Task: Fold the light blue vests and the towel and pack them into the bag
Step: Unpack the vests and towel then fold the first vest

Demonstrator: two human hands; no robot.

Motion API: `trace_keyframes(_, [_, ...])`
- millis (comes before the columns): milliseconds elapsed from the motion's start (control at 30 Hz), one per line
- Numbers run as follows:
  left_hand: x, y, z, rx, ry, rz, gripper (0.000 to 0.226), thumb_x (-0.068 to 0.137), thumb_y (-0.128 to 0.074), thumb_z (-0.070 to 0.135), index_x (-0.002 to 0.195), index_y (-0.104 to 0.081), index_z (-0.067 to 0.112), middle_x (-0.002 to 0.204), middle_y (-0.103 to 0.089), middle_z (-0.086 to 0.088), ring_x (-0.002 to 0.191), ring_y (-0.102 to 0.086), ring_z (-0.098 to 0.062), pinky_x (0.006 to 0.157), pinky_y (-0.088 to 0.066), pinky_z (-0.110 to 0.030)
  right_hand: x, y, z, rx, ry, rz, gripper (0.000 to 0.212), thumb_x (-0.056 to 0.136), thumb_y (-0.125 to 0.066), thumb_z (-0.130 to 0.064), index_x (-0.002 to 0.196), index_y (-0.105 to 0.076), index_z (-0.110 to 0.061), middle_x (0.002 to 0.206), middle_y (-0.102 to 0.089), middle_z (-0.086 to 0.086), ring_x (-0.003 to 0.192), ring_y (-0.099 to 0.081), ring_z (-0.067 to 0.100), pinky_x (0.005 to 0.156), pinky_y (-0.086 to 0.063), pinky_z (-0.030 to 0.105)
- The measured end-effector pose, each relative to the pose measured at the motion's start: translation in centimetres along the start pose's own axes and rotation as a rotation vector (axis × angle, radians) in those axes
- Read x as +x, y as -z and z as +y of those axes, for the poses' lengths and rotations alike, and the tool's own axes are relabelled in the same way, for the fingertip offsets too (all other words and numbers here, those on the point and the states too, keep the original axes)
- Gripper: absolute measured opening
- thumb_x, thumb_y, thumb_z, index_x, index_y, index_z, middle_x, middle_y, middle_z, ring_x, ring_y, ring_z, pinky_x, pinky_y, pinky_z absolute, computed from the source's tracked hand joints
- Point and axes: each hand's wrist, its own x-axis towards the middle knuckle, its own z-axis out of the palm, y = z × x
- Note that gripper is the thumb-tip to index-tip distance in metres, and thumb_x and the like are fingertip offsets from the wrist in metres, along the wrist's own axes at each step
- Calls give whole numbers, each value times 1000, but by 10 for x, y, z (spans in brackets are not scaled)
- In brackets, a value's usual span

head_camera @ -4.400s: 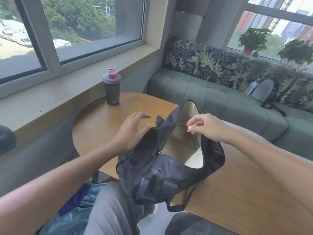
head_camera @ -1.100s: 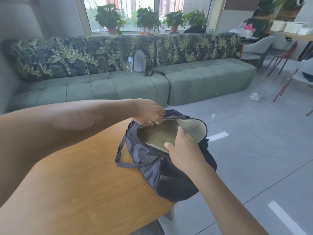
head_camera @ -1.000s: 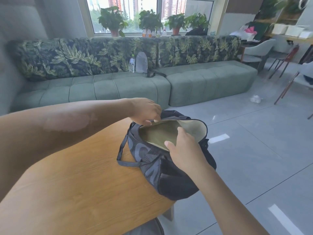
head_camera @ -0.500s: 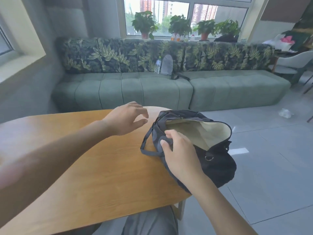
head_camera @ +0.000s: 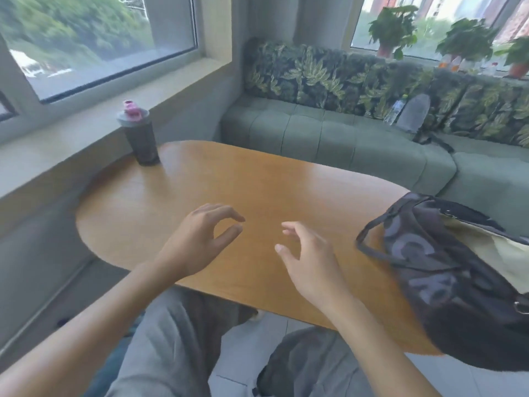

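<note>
Wooden table (head_camera: 257, 190), dark shaker bottle (head_camera: 140, 136) far-left, possibly-open bag (head_camera: 446, 267) right

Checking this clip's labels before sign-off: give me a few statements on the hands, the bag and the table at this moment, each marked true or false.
1. Both hands are empty. True: the left hand and the right hand hover over the table with loosely curled fingers, holding nothing.
2. The right hand grips the bag's rim. False: the bag lies apart from it, at the table's right end.
3. The bag is open. True: its pale lining shows.
4. A folded vest lies on the table. False: no vest or towel is on the tabletop.
5. The shaker bottle lies on its side. False: the bottle stands upright near the windowsill.
</note>
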Motion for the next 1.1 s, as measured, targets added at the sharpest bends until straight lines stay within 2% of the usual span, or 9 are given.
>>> trace_keyframes(67, [-34,15,-25,-55,100,40,17,99,-62,35,112,-71,29,113,-67,19,99,-51,9,84,-38,-4,2,-28,-20,27,29,-65,44,100,-59,-38,142,-47,-34,135,-56,-16,123,-52,4,97,-41,19])
trace_keyframes(167, [-83,34,-64,-153,256,119,14,100,-62,30,111,-71,31,113,-69,19,106,-57,7,86,-44,-12,5,-68,-51,106,54,-189,47,99,-61,-38,143,-45,-36,131,-56,-19,116,-54,-1,101,-48,25])
trace_keyframes(267, [-135,49,-105,-212,427,205,13,100,-62,29,110,-70,33,109,-70,15,95,-65,-5,82,-50,-21,6,-114,-84,208,69,-353,52,97,-63,-43,144,-43,-37,130,-56,-23,110,-57,-7,93,-50,20])
trace_keyframes(400, [-202,57,-157,-224,604,263,15,99,-63,25,111,-70,33,109,-68,25,106,-63,3,90,-51,-26,9,-182,-123,267,72,-526,54,96,-62,-48,144,-41,-40,132,-54,-25,106,-59,-11,76,-44,10])
trace_keyframes(667, [-295,55,-225,-269,874,378,18,98,-66,21,113,-68,30,114,-70,21,106,-64,-3,93,-54,-39,20,-301,-147,259,14,-782,60,93,-70,-39,146,-41,-37,135,-52,-16,104,-64,-3,77,-45,12])
trace_keyframes(767, [-320,47,-249,-255,955,351,26,97,-65,27,123,-64,32,124,-65,20,111,-61,-4,98,-51,-42,24,-340,-144,268,-73,-859,63,91,-72,-43,145,-40,-41,138,-51,-13,107,-62,2,90,-53,28])
trace_keyframes(867, [-336,39,-269,-255,1018,263,45,97,-65,39,141,-53,38,136,-56,12,127,-52,-10,106,-41,-31,26,-374,-142,334,-285,-937,75,87,-73,-53,149,-33,-45,146,-45,-5,125,-53,18,98,-53,50])
trace_keyframes(1000, [-344,30,-299,-335,1074,166,78,83,-55,75,154,-33,49,158,-38,3,149,-29,-11,121,-25,-33,26,-410,-142,339,-416,-1051,90,80,-63,-76,153,-15,-56,165,-25,-6,142,-39,28,94,-50,54])
trace_keyframes(1100, [-350,17,-326,-398,1163,147,90,80,-55,83,157,-22,50,165,-27,6,153,-21,-14,121,-21,-33,28,-435,-136,224,-394,-1092,90,78,-49,-87,153,-8,-59,168,-13,-12,148,-31,28,92,-49,54])
